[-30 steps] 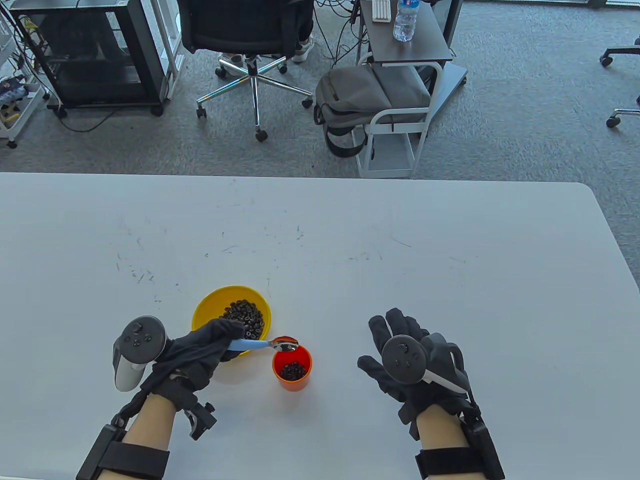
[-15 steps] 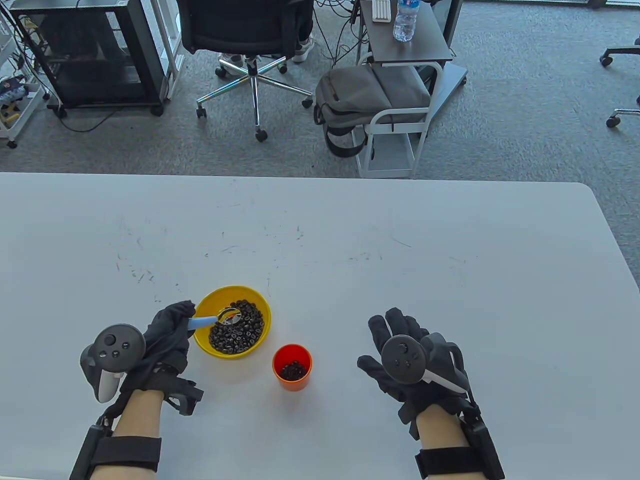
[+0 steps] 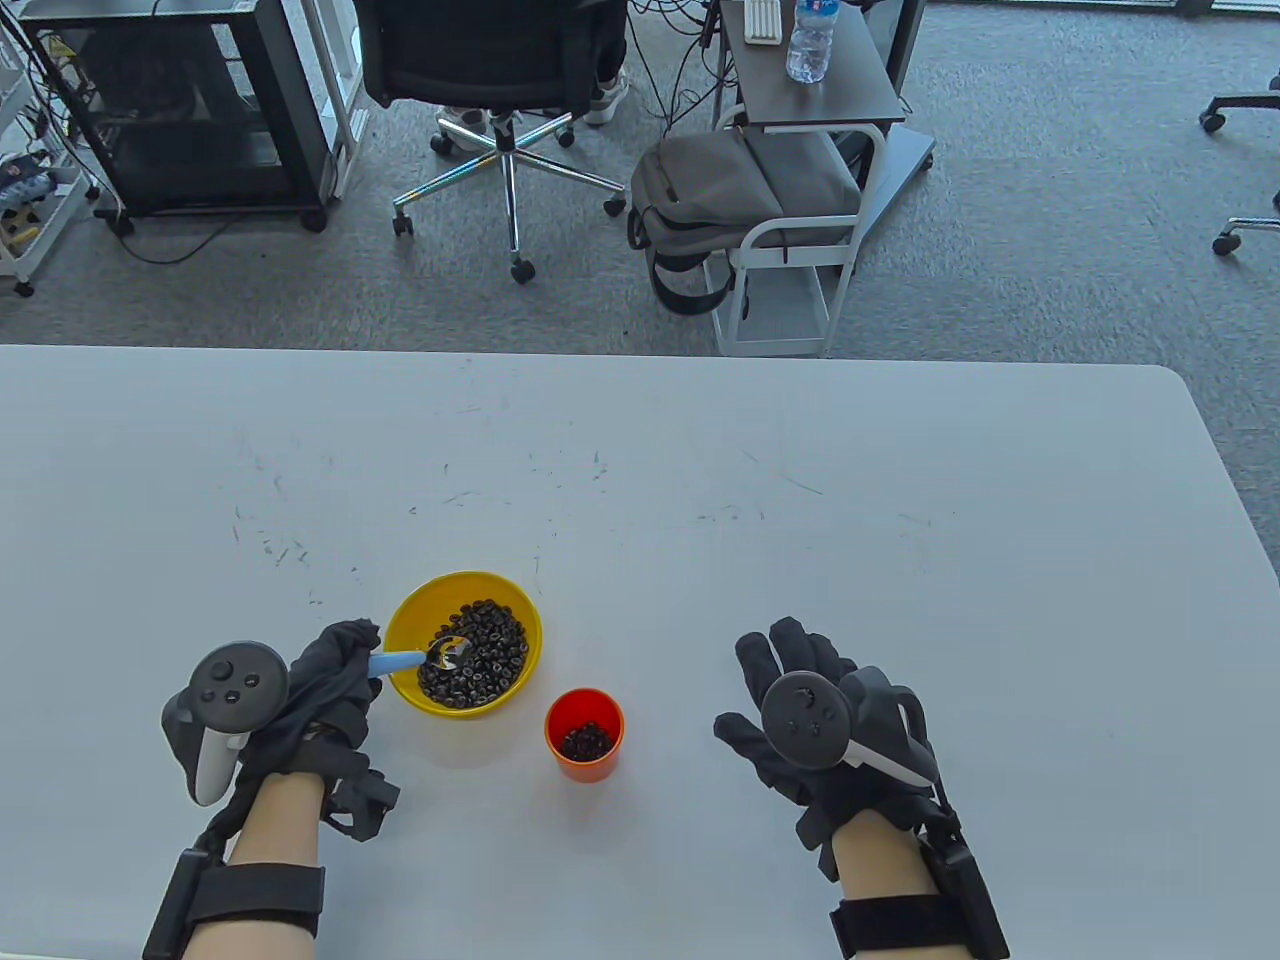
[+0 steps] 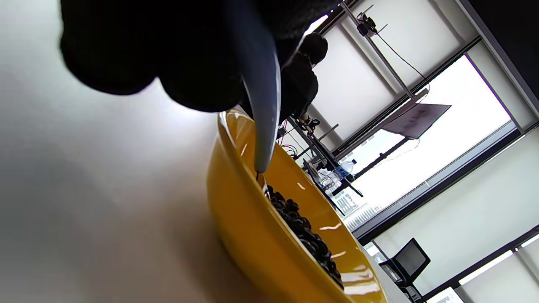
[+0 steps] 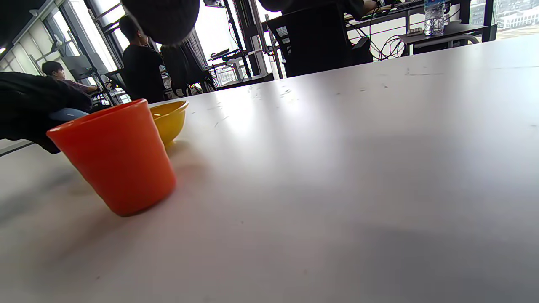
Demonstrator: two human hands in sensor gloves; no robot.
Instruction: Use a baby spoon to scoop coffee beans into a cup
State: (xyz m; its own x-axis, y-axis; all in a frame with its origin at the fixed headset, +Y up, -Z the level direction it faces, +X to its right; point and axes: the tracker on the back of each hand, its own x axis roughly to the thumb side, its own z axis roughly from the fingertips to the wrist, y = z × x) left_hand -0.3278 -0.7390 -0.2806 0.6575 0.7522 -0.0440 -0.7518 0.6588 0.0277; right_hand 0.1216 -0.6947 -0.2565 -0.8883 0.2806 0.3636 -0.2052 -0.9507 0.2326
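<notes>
A yellow bowl [image 3: 405,612] of coffee beans [image 3: 488,660] stands on the white table [image 3: 700,480]. My left hand [image 3: 330,680] grips the blue handle of a baby spoon [image 3: 400,661], whose metal bowl [image 3: 449,652] lies among the beans. An orange cup [image 3: 585,765] with some beans [image 3: 586,741] in it stands right of the bowl. My right hand [image 3: 800,700] rests flat and empty on the table, right of the cup. The left wrist view shows the spoon handle [image 4: 261,105] dipping into the bowl [image 4: 252,244]. The right wrist view shows the cup [image 5: 118,160] and bowl [image 5: 170,118].
Beyond the table's far edge are an office chair [image 3: 500,60], a grey backpack [image 3: 740,190] on a white cart [image 3: 800,270] and a black cabinet [image 3: 180,110].
My left hand moved the spoon from over the orange cup back left into the yellow bowl, then drew it slightly nearer through the beans. My right hand has not moved.
</notes>
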